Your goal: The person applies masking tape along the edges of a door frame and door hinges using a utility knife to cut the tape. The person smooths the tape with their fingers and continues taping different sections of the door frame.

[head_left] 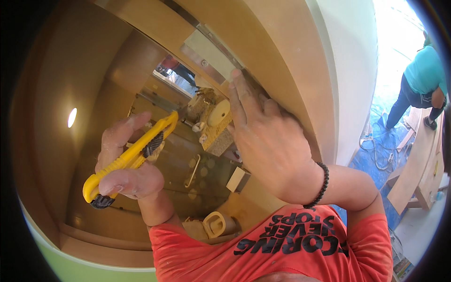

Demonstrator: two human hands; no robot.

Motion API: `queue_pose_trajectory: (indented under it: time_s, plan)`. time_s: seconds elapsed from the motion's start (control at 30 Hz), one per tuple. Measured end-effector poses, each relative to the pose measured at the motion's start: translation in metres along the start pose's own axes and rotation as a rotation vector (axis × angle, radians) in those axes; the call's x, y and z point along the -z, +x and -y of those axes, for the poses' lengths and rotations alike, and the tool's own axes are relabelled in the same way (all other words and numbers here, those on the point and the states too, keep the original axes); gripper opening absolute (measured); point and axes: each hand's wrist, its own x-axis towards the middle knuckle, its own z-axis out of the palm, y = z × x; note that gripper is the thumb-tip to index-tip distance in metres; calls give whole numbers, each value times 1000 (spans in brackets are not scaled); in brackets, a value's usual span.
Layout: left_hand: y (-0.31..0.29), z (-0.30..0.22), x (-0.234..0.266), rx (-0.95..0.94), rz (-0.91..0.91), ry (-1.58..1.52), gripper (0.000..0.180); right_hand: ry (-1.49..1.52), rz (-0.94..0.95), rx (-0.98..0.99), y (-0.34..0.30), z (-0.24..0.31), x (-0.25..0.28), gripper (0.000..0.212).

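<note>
My left hand (134, 182) holds a yellow snap-off utility knife (132, 156) with a black slider and a black end cap. Thumb and fingers are closed round its body, and its front end points up and to the right; no bare blade can be made out. My right hand (275, 138) lies flat with fingers stretched along a curved wooden frame (277, 51). Its fingertips touch the lower end of a pale metal plate (209, 56) with a screw in it, set into the wood. The palm is hidden.
Behind my hands is a brown-walled recess with a chipboard piece (220, 139), a small white box (238, 179) and a tape roll (217, 224). At the right, a person in a teal shirt (425, 70) stands by curved wooden boards (413, 164) on blue sheeting (371, 176) with a cable.
</note>
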Motion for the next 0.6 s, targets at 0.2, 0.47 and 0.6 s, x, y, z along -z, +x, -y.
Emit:
queue_pose_trajectory:
  time_s: [0.2,0.47,0.6]
  plan:
    - [-7,-4,-12,-21,26,-194,84,73,111,-59,-5,0,7,69]
    - [-17,-19,-15,-289,323,-87,51,183,181,-65,-2,-8,16,74]
    - [-21,-11,-23,-273,207,-139,53,182,274,-46,-5,-7,16,72]
